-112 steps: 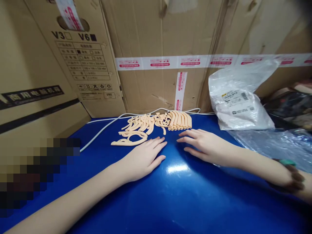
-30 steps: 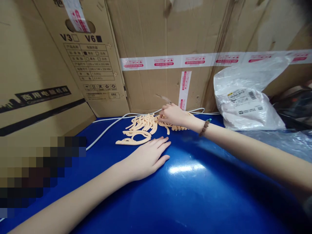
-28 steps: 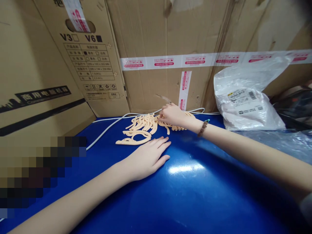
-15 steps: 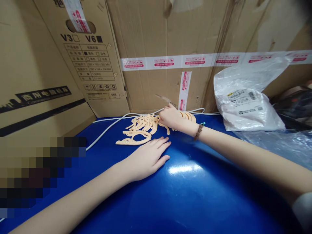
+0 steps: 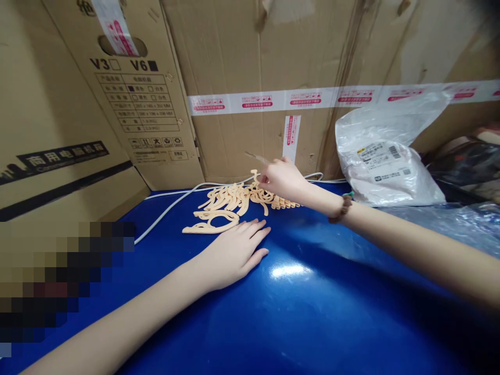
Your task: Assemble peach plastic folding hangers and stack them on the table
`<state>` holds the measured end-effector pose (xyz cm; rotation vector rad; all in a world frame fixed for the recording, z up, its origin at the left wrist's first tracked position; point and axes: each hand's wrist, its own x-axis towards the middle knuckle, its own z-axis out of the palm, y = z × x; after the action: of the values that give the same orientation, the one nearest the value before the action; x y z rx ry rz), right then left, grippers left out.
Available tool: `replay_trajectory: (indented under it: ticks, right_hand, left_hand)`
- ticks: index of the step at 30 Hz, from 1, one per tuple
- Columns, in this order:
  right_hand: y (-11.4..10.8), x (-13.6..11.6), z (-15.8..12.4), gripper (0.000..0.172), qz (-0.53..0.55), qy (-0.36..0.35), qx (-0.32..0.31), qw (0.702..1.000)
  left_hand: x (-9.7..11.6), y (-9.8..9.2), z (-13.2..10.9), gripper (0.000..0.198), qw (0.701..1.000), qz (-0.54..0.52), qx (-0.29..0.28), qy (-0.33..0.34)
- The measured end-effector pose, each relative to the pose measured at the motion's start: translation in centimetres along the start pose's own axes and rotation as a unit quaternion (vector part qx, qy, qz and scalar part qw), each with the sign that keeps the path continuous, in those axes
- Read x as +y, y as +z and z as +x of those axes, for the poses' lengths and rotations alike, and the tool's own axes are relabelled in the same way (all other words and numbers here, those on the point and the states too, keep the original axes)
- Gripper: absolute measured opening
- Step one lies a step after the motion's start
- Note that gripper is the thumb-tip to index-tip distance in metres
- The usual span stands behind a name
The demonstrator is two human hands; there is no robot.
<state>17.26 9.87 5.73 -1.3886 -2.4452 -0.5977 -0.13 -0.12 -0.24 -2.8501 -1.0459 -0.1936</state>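
The fingers of the right hand [image 5: 284, 179] were bent and drawn together, pinching one beige hook piece [image 5: 254, 173] whose tip stood up just left of them; the exact grip was partly hidden behind the knuckles. Under and just left of that hand lay a loose heap of beige hook parts [image 5: 262, 197], with a row of curved hanger arms [image 5: 288, 203] packed side by side to the right, partly covered by the hand and wrist. A fuzzy brown band [image 5: 344, 208] circled the right wrist. The left hand [image 5: 232, 252] lay palm down, holding nothing, its fingers slightly spread and the thumb set apart. Its fingertips were just beside a near group of hanger pieces [image 5: 199, 229] that formed an open loop; beyond these, to the left of the hooks, more curved pieces [image 5: 228, 198] overlapped in a pile. All of them rested toward the far side of a glossy blue counter [image 5: 289, 323]. A white cable [image 5: 161, 211] ran to the left and behind the parts. Farther right stood a labelled white plastic bag [image 5: 390, 172] near a clear plastic sheet [image 5: 441, 224]. A large taped cardboard box [image 5: 250, 57] closed off the far side, and a printed carton [image 5: 136, 104] marked V3 and V6 stood at the left.
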Motion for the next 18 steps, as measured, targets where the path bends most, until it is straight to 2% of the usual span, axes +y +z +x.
replay_trajectory:
  ticks: [3,6,10,11,14,18]
  right_hand:
    - [-1.6,0.0,-2.8,0.02,0.013,-0.029,0.011,0.999]
    - [-2.8,-0.4,-6.6,0.02,0.018,-0.057,0.018,0.998]
    - [-3.1,-1.2,-11.4,0.018,0.054,-0.108,0.037,0.992]
    - [-3.0,-1.4,-12.3,0.018,0.067,-0.119,0.037,0.99]
    - [-2.4,-1.8,-14.0,0.022,0.103,-0.151,0.061,0.981]
    - [-1.5,-1.5,-14.6,0.025,0.107,-0.194,0.083,0.972]
  left_hand:
    - [0.1,-0.4,0.0,0.038,0.997,0.046,0.063,0.025]
    - [0.3,-1.3,-0.1,0.024,0.991,0.075,0.114,0.005]
    - [0.2,-2.0,-0.1,0.017,0.975,0.08,0.205,-0.023]
    - [0.1,-1.9,-0.1,0.022,0.971,0.084,0.224,-0.017]
    - [-0.3,-1.5,0.0,0.043,0.966,0.111,0.231,0.036]
    - [-0.8,-1.1,0.0,0.036,0.964,0.139,0.196,0.112]
